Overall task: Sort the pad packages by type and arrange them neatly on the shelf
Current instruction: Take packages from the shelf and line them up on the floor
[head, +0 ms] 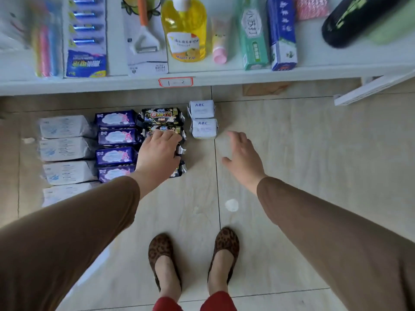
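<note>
Pad packages lie in columns on a low pale surface below the white shelf. At the left is a column of several white packages, then several purple packages, then black packages, and two small white ABC packages at the right. My left hand rests flat on the black column, fingers on the second black package, hiding the ones below. My right hand hovers open just right of the ABC packages, touching nothing.
The white shelf above carries batteries, a peeler card, a yellow soap bottle, a pink tube, toothpaste boxes and a dark bottle. My feet in leopard-print shoes stand below the hands. Bare tiled surface spreads to the right.
</note>
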